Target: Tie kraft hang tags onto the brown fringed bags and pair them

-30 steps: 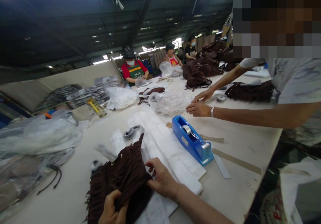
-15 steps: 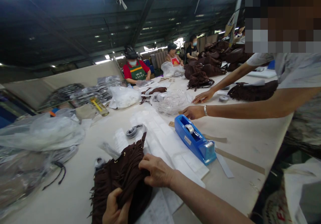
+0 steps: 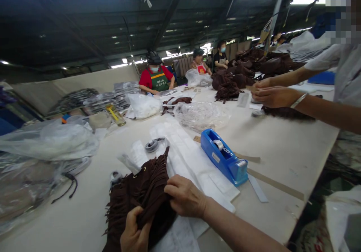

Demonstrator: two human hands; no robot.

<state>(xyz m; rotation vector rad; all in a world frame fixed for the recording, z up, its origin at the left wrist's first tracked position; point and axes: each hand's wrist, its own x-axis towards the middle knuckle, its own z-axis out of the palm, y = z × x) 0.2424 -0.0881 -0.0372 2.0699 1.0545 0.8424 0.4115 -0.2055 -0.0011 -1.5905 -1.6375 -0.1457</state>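
A dark brown fringed bag lies on the table in front of me, near its front edge. My left hand is closed on the bag's lower fringe, thumb up. My right hand has its fingers curled into the bag's right side and grips it there. White paper sheets lie under and to the right of the bag. A blue tape dispenser stands just right of my right hand.
A co-worker's two hands hover over a brown bag at the right. Clear plastic bags pile at the left. A plastic heap, a grey tape roll and brown bags sit farther back. Three people work at the table's far end.
The co-worker's hands have drawn back from the table's middle toward the far right. My own hands keep their hold on the fringed bag, shifting it slightly.
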